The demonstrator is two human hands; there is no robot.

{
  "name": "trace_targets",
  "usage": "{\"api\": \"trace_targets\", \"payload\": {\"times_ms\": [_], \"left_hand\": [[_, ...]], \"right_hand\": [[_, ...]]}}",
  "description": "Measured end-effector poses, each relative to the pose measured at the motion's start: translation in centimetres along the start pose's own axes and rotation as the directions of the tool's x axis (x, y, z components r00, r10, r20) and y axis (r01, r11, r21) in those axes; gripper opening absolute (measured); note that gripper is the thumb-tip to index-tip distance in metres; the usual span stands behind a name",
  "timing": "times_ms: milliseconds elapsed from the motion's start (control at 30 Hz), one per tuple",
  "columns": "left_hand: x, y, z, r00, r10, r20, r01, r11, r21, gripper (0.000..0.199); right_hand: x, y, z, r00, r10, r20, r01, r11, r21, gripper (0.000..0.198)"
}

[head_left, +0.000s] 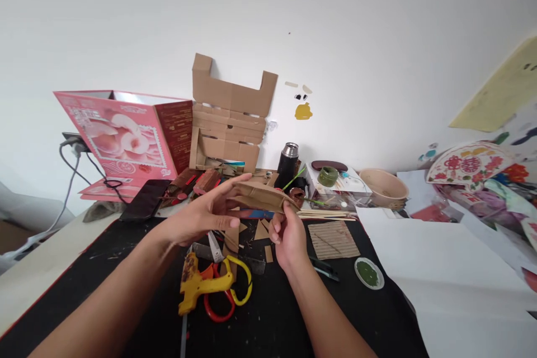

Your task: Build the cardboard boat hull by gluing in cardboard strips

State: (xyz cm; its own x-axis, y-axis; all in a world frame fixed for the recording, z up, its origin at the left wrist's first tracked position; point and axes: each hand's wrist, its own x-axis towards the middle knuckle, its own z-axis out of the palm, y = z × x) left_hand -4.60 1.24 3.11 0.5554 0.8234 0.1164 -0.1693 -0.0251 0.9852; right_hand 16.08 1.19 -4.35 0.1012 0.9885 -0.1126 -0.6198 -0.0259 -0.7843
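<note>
A folded piece of brown cardboard [264,197] is held up above the middle of the black mat. My right hand [289,235] pinches its right end between thumb and fingers. At the other end, my left hand [205,215] has its fingers stretched along the cardboard and its thumb apart below; whether the fingertips touch it is hard to tell. Below the hands lie a yellow hot glue gun [195,285] and scissors [247,282] with red and yellow handles, partly overlapping. Small cardboard scraps [260,231] are scattered beneath the held piece.
A corrugated cardboard square [334,239], a utility knife [325,269] and a dish of green paint [369,273] lie to the right. Behind stand a black thermos [288,162], an opened cardboard box [229,123] and a pink box [126,140]. A bowl [384,187] sits back right.
</note>
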Motion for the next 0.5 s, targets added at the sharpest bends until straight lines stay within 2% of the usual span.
{"api": "trace_targets", "payload": {"times_ms": [67, 133, 200, 300, 367, 500], "left_hand": [[0.6, -0.8, 1.1, 0.997, 0.071, -0.026, -0.073, 0.994, -0.076, 0.080], [1.2, -1.6, 2.0, 0.994, 0.049, -0.095, -0.055, 0.997, -0.058, 0.057], [1.6, -2.2, 2.5, 0.977, 0.016, -0.215, -0.017, 1.000, -0.005, 0.047], [1.9, -2.8, 2.6, 0.922, 0.029, -0.386, -0.012, 0.999, 0.045, 0.047], [2.0, -3.1, 2.3, 0.880, 0.064, -0.471, -0.047, 0.998, 0.048, 0.047], [2.2, -3.2, 1.3, 0.813, 0.142, -0.565, -0.097, 0.989, 0.110, 0.044]], "right_hand": [[0.0, -0.1, 0.0, 1.000, 0.004, 0.014, -0.004, 1.000, 0.002, 0.054], [-0.2, -0.1, 0.2, 1.000, 0.005, 0.027, -0.005, 1.000, -0.009, 0.054], [-0.4, 0.1, 0.5, 0.999, 0.008, 0.036, -0.006, 0.999, -0.034, 0.054], [-0.9, 0.7, 0.9, 0.998, 0.021, 0.066, -0.017, 0.998, -0.068, 0.054], [-1.3, 1.2, 1.1, 0.991, 0.028, 0.130, -0.016, 0.996, -0.089, 0.055], [-2.1, 1.8, 0.9, 0.952, 0.058, 0.302, 0.021, 0.968, -0.251, 0.059]]}}
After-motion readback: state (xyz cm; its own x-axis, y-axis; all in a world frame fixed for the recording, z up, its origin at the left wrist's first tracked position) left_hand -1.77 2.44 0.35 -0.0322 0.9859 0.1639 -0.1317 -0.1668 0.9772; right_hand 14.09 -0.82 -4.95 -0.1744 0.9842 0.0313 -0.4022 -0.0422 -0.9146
